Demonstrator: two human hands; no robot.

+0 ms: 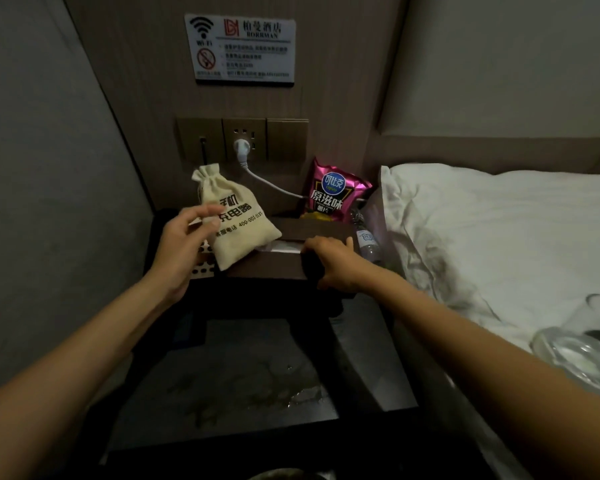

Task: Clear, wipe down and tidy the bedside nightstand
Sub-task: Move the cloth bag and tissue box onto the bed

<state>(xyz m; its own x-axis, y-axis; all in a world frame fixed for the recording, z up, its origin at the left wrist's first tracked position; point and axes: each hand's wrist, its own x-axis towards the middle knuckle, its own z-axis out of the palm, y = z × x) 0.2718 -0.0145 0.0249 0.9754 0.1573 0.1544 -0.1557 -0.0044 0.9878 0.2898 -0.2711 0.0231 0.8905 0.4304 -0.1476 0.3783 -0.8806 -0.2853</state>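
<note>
Your left hand (184, 247) pinching cloth pouch (238, 220) at 10 o'clock, your right hand (333, 263) gripping tissue box (312, 233) w/ fingers curled, chip bag (333, 192) leaning at 1 o'clock.

glass bowl (582, 344) cut off right, sign (241, 50) text blurred

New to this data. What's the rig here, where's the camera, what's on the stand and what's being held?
No robot: a person works bare-handed, filmed by one wide-angle camera on their head, looking forward and down. The left hand has its fingers on a cream drawstring pouch, seemingly gripping it. The right hand rests on a dark tissue box and seems to grip something dark below; I cannot tell what. Behind stand a pink chip bag and a clear bottle. A white cable is plugged into the wall socket. The dark nightstand top shows wet streaks.
</note>
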